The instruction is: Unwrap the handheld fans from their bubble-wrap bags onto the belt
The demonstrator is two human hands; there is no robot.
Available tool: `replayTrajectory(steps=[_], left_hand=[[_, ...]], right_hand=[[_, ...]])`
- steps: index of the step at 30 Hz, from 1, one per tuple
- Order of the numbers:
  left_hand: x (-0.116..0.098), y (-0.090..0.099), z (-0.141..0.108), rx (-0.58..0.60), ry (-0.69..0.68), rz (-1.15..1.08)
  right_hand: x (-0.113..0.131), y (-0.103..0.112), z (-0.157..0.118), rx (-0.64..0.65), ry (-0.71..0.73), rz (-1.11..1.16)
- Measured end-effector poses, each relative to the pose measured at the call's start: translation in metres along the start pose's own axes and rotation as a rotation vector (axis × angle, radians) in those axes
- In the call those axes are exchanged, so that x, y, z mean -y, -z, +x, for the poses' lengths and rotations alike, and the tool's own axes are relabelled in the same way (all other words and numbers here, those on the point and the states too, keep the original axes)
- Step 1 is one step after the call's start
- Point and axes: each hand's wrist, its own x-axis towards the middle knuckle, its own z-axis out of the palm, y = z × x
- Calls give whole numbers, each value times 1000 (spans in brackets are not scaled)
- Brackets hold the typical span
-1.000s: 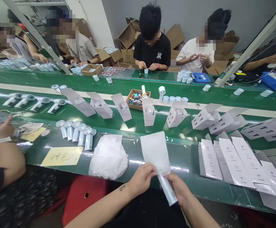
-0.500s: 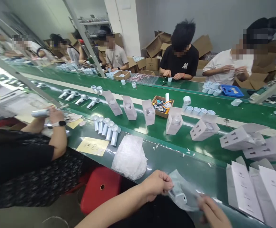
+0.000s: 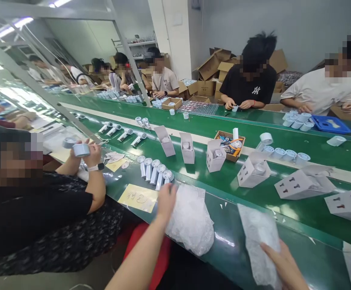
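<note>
My left hand [image 3: 166, 200] reaches over the bench beside a row of pale blue devices with round heads and straight handles [image 3: 153, 174]. Its fingers are stretched out and slightly blurred, with nothing visible in them; whether they touch the nearest device, I cannot tell. My right hand [image 3: 279, 257] grips a translucent white plastic bag [image 3: 258, 233], thumb across its front. A pale shape shows faintly inside that bag. Between my hands lies a stack of clear bubble bags [image 3: 192, 221]. A yellow sheet with handwriting [image 3: 137, 198] is left of my left hand.
Open white boxes [image 3: 254, 171] stand along the green belt [image 3: 190, 175], with a carton of small parts [image 3: 231, 155] behind. More devices [image 3: 124, 135] lie farther left. A co-worker at left holds a pale round piece [image 3: 81, 150]. Others sit across the belt. A red stool [image 3: 145, 241] is below.
My left hand has let go of the bag and moved left to the row of devices. My right hand has lifted the bag upright. The view has swung a little left.
</note>
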Motion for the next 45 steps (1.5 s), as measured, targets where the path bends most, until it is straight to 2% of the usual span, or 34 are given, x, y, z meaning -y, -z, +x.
replayTrajectory(steps=[2, 4, 6, 7, 9, 10, 11, 13, 14, 15, 17, 18, 20, 22, 24, 26, 29, 30, 32, 34, 36, 38, 40, 41, 42, 45], left_hand=[[30, 32, 36, -40, 137, 72], [52, 50, 65, -51, 253, 130], [63, 53, 83, -65, 323, 170], [65, 50, 86, -70, 333, 176], [60, 37, 82, -62, 311, 145], [54, 27, 74, -38, 288, 112], [47, 15, 63, 0, 264, 72], [31, -9, 38, 133, 217, -17], [25, -19, 27, 219, 184, -76], [22, -26, 18, 280, 145, -135], [24, -30, 10, 268, 51, -145], [29, -28, 12, 216, 9, -70], [42, -19, 21, 115, -32, 166], [51, -10, 32, 133, -36, 328], [49, -5, 38, 175, -42, 337], [34, -3, 36, 162, -102, 326], [-3, -6, 19, 132, -266, 173], [-15, -8, 11, 151, -302, 84], [-35, -16, -5, 266, -342, -124], [-45, -24, -16, 425, -322, -323], [-48, -31, -20, 549, -223, -497], [-49, -37, -19, 544, -61, -631], [-51, -41, -19, 434, 3, -698], [-54, -44, -20, 370, -44, -682], [-56, -46, -23, 314, -148, -631], [-61, -54, -37, 186, -664, -362]], right_hand=[[-5, 19, 26, -101, 77, -117], [-8, 37, 42, -199, 154, -301], [-5, 43, 42, -360, 246, -527], [0, 38, 36, -444, 313, -612], [16, 9, 17, -533, 426, -614], [27, -13, 6, -498, 448, -509], [38, -39, -6, -393, 379, -315], [59, -93, -23, 87, 110, 161], [67, -116, -29, 202, 66, 226], [73, -133, -32, 295, 18, 293], [77, -149, -31, 357, -84, 428], [76, -148, -29, 358, -150, 500], [69, -132, -24, 328, -261, 605], [62, -108, -23, 321, -328, 652], [55, -87, -28, 322, -367, 654], [52, -74, -41, 385, -432, 651], [54, -68, -66, 620, -433, 668], [56, -69, -73, 709, -391, 665], [62, -73, -82, 828, -279, 626], [67, -74, -82, 855, -200, 579], [70, -70, -77, 833, -157, 545], [69, -60, -70, 799, -134, 494], [65, -49, -67, 735, -130, 425], [62, -45, -66, 698, -130, 396], [59, -41, -66, 662, -128, 375], [52, -35, -68, 591, -90, 367]])
